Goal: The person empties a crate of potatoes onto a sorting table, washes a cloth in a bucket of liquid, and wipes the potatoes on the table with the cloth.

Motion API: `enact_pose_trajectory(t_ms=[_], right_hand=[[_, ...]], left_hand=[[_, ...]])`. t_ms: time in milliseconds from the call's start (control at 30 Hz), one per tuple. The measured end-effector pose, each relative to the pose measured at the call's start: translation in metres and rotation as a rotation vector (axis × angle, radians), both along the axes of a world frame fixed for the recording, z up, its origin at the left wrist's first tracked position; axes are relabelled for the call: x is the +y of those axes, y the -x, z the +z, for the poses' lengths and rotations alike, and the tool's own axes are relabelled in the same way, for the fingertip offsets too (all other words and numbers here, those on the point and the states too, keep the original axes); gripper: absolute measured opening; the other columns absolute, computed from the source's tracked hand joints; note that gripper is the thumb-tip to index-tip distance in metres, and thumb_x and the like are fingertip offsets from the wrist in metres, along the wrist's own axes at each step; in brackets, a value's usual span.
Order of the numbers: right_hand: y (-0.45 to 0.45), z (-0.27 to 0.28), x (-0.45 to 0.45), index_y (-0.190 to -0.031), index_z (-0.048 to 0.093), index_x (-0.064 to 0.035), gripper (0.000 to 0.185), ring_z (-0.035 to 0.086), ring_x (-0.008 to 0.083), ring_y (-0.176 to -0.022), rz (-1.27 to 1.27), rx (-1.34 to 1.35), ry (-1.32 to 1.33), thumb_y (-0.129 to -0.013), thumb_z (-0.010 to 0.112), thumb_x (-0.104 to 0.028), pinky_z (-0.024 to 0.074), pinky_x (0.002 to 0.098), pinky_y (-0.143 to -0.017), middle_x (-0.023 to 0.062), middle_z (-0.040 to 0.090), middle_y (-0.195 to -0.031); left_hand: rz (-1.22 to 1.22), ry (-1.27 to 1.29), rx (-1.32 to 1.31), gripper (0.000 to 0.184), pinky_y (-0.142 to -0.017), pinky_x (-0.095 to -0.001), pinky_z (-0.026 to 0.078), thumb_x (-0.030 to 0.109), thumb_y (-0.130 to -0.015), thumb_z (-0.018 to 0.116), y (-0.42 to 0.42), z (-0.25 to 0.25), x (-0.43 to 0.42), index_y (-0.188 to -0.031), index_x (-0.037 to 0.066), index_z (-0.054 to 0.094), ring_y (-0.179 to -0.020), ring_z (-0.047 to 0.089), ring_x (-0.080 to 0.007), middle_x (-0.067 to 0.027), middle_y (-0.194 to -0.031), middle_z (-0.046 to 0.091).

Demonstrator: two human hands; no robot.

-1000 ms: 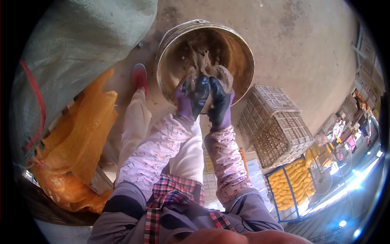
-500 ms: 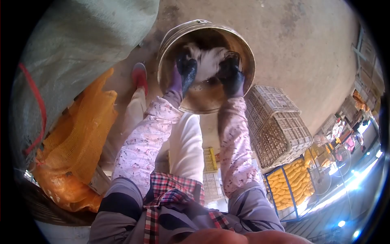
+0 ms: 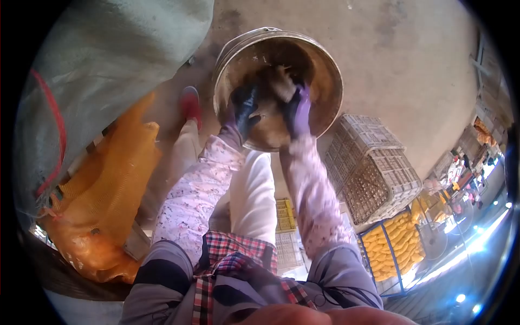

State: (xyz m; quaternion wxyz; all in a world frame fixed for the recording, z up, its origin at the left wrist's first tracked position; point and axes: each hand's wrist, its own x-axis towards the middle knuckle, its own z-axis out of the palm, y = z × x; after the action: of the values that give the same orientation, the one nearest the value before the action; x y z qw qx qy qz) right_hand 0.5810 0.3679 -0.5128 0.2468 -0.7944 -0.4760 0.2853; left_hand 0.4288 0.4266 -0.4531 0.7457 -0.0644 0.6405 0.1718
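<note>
1. The metal bucket (image 3: 331,97) stands on the bare floor (image 3: 395,65), its handle lying along the far side of the rim. A blurred, cloth-like lump (image 3: 281,86) is inside it.
2. The gloved left hand (image 3: 245,108) is inside the bucket's rim at the left, its fingers loosely parted, with no object visible in them. The gloved right hand (image 3: 297,111) reaches in at the right, beside the lump; whether its fingers clench it cannot be told.
3. Pale lattice crates (image 3: 379,184) stand close by the bucket's lower right, near the right forearm, hemming in that side. Beyond them, a blue metal rack (image 3: 391,250) holds stuffed yellow sacks (image 3: 407,238).
4. On the left, a large grey-green tarpaulin (image 3: 119,59) bulges toward the bucket, with a red strap (image 3: 56,124) down it. An orange mesh sack (image 3: 108,189) lies below it, near the person's leg and red shoe (image 3: 190,107).
5. A small yellow crate (image 3: 285,215) shows between the right forearm and the pale trousers (image 3: 257,200), which cover part of it.
6. Motion blur and the dark bucket interior obscure the lump's outline, its material and the right fingertips. The far-right clutter is small and indistinct, and the black lens edge cuts off the tarpaulin.
</note>
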Motion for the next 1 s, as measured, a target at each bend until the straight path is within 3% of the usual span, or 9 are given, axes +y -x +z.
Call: enact_pose_trajectory(t_ms=[100, 167, 300, 400, 500, 667, 767, 900, 1000], right_hand=[[0.021, 0.079, -0.019, -0.116, 0.046, -0.0033, 0.068, 0.039, 0.0334, -0.127, 0.133, 0.357, -0.064, -0.057, 0.079, 0.006, 0.0371, 0.0391, -0.101, 0.0216, 0.042, -0.134], [0.02, 0.128, -0.004, -0.109, 0.055, -0.0005, 0.059, 0.047, 0.0263, -0.12, 0.159, 0.738, 0.037, -0.056, 0.079, 0.006, 0.0391, 0.0366, -0.098, 0.0153, 0.05, -0.128], [0.016, 0.166, -0.021, -0.112, 0.055, 0.0016, 0.047, 0.049, 0.0215, -0.117, -0.53, 1.527, 0.115, -0.069, 0.071, -0.002, 0.0399, 0.0344, -0.097, 0.0129, 0.052, -0.125], [-0.012, 0.14, -0.048, -0.124, 0.045, 0.0013, 0.047, 0.048, 0.0226, -0.116, -0.472, 1.14, 0.022, -0.081, 0.061, -0.01, 0.0374, 0.0341, -0.098, 0.0137, 0.049, -0.126], [-0.027, 0.103, -0.052, -0.135, 0.035, 0.0009, 0.049, 0.047, 0.0236, -0.115, -0.139, 0.487, 0.06, -0.092, 0.052, -0.019, 0.0349, 0.0338, -0.1, 0.0144, 0.047, -0.128], [0.007, 0.117, 0.006, -0.145, 0.008, -0.0004, 0.071, 0.051, 0.02, -0.104, -0.468, 0.993, -0.021, -0.088, 0.051, -0.004, 0.0429, 0.031, -0.091, 0.0142, 0.039, -0.128], [0.0, 0.114, 0.009, -0.139, 0.021, 0.0015, 0.065, 0.052, 0.0177, -0.1, -0.283, 0.95, 0.151, -0.084, 0.056, -0.003, 0.0444, 0.0294, -0.086, 0.0125, 0.046, -0.123], [-0.016, 0.097, 0.006, -0.126, 0.04, 0.0017, 0.047, 0.054, 0.0143, -0.09, -0.143, 1.024, 0.292, -0.083, 0.06, -0.003, 0.0474, 0.0261, -0.075, 0.0072, 0.053, -0.115], [-0.023, 0.084, -0.008, -0.125, 0.042, -0.0012, 0.038, 0.053, 0.0108, -0.074, -0.229, 1.006, 0.39, -0.093, 0.05, -0.02, 0.0476, 0.0232, -0.064, 0.0041, 0.056, -0.105]], left_hand=[[0.263, 0.009, -0.382, 0.054, -0.093, -0.0337, 0.042, 0.045, -0.093, 0.046, 0.008, -0.06, -0.019, -0.135, 0.011, 0.04, -0.115, 0.046, -0.0173, -0.003, -0.134, 0.045], [0.309, -0.013, -0.496, 0.06, -0.095, -0.0316, 0.04, 0.05, -0.088, 0.054, 0.003, -0.073, -0.017, -0.134, 0.013, 0.044, -0.112, 0.048, -0.0182, -0.0022, -0.123, 0.053], [0.323, -0.166, -0.494, 0.039, -0.096, -0.0306, 0.041, 0.03, -0.095, 0.047, 0.001, -0.037, -0.008, -0.126, 0.006, 0.05, -0.108, 0.053, -0.0183, -0.0057, -0.117, 0.057], [0.144, -0.412, -0.682, 0.035, -0.098, -0.0327, 0.041, 0.018, -0.095, 0.043, 0.02, -0.074, -0.051, -0.125, 0.001, 0.048, -0.11, 0.052, -0.0187, -0.0097, -0.12, 0.055], [0.345, -0.159, -0.659, 0.04, -0.097, -0.0302, 0.041, 0.026, -0.097, 0.04, 0.012, -0.04, -0.069, -0.127, 0.0, 0.044, -0.108, 0.053, -0.0184, -0.0113, -0.126, 0.05], [0.661, 0.275, -0.932, 0.05, -0.088, -0.0339, 0.047, 0.038, -0.095, 0.042, 0.008, -0.015, -0.084, -0.127, 0.0, 0.041, -0.102, 0.055, -0.0222, -0.0119, -0.121, 0.051], [0.347, 0.116, -0.63, 0.048, -0.086, -0.035, 0.047, 0.042, -0.094, 0.042, -0.015, 0.061, -0.025, -0.122, 0.003, 0.047, -0.097, 0.056, -0.0225, -0.0105, -0.11, 0.056], [0.318, -0.1, -0.744, 0.04, -0.088, -0.0297, 0.044, 0.036, -0.096, 0.038, -0.013, 0.011, -0.065, -0.11, 0.004, 0.057, -0.094, 0.057, -0.0184, -0.0084, -0.1, 0.062], [0.02, -0.203, -0.355, 0.039, -0.088, -0.0292, 0.043, 0.033, -0.097, 0.038, -0.02, 0.013, -0.07, -0.111, 0.002, 0.056, -0.097, 0.056, -0.0174, -0.0089, -0.102, 0.062]])
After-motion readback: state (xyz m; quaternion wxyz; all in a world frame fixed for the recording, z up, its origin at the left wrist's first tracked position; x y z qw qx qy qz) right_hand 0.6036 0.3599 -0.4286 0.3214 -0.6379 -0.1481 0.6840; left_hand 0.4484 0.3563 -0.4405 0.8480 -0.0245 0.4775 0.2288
